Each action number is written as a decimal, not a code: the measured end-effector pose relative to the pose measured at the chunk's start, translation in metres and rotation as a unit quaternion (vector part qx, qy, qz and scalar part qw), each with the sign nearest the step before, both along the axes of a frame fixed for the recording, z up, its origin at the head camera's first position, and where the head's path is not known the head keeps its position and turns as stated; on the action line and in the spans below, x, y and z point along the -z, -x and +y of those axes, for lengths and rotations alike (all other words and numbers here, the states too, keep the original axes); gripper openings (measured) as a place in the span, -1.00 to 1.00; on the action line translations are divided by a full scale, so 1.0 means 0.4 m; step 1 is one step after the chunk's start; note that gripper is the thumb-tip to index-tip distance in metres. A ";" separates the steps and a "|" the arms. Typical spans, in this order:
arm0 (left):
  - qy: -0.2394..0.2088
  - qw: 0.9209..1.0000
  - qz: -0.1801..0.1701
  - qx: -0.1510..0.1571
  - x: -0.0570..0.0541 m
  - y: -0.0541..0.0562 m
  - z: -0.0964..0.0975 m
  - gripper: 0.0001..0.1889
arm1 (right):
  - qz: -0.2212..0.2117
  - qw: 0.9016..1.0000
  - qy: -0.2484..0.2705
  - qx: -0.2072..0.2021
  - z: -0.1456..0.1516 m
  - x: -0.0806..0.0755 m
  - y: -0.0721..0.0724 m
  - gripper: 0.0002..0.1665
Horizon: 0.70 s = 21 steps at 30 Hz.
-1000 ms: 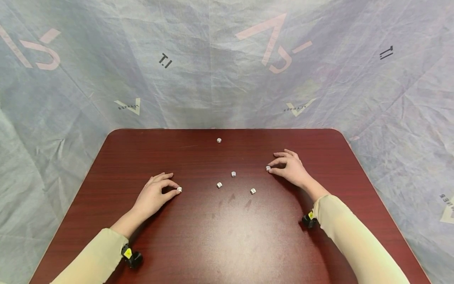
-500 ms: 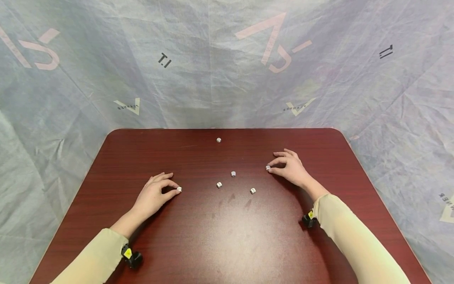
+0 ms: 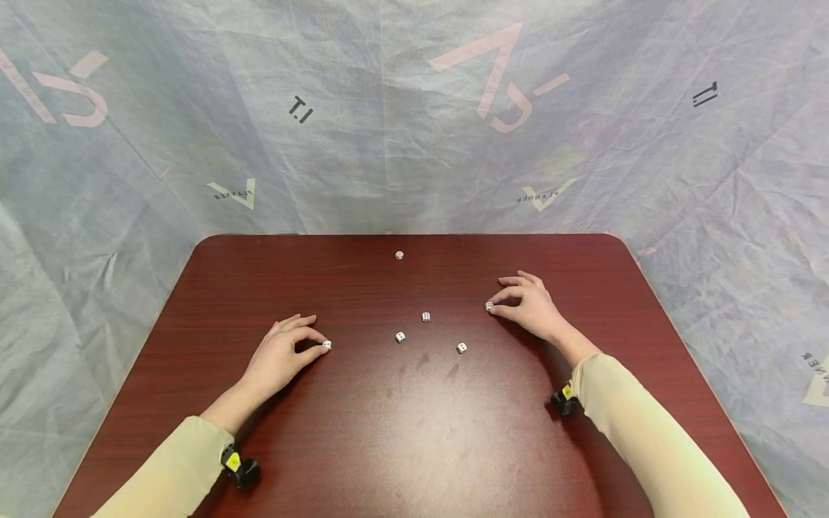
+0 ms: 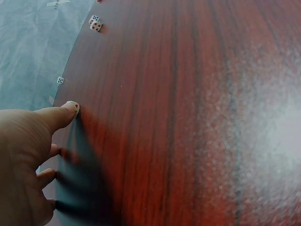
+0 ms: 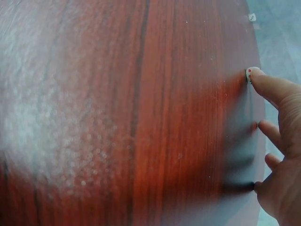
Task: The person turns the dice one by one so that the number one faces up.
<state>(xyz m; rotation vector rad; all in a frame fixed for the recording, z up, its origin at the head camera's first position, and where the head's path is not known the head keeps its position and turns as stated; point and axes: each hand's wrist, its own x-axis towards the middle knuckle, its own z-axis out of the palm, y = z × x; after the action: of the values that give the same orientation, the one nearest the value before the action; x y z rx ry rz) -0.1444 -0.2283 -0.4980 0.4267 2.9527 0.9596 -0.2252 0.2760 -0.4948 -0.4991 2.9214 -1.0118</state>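
Note:
My left hand (image 3: pixel 278 354) pinches a white die (image 3: pixel 327 345) between thumb and forefinger on the left part of the table. In the left wrist view that die (image 4: pixel 75 108) shows a red pip beside the thumb. Over on the right, my right hand (image 3: pixel 532 309) pinches another die (image 3: pixel 489 306) with thumb and forefinger; the right wrist view shows this die (image 5: pixel 249 75) partly hidden by the thumb. Between the hands lie three loose dice: one die (image 3: pixel 426 316) farther back, one die (image 3: pixel 400 337) left of it, and one die (image 3: pixel 462 348) nearer the front.
A further die (image 3: pixel 399 255) lies by the far edge of the dark red wooden table (image 3: pixel 414 432). Grey printed cloth (image 3: pixel 388 144) hangs behind and along both sides. A black wrist camera (image 3: pixel 241 467) is strapped at the left cuff, another camera (image 3: pixel 565 400) at the right.

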 end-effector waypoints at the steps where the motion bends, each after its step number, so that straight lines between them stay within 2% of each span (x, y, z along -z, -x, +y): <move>1: 0.000 1.000 0.000 0.000 0.000 0.001 0.000 -0.92 | 0.000 1.000 -0.001 0.000 0.000 0.001 0.001 -0.83; 12: 0.000 1.000 -0.001 0.000 -0.004 -0.001 0.004 -0.91 | 0.012 1.000 -0.003 0.005 -0.004 0.001 -0.003 -0.85; 21: -0.003 1.000 0.006 -0.001 -0.005 -0.004 0.004 -0.90 | -0.002 0.997 0.076 0.021 -0.014 0.009 -0.007 -0.84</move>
<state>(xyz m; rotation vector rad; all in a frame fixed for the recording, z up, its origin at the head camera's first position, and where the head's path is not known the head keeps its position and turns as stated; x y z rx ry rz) -0.1427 -0.2266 -0.4959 0.4307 2.9619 0.9704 -0.2225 0.2704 -0.4982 -0.4417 2.8779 -1.2442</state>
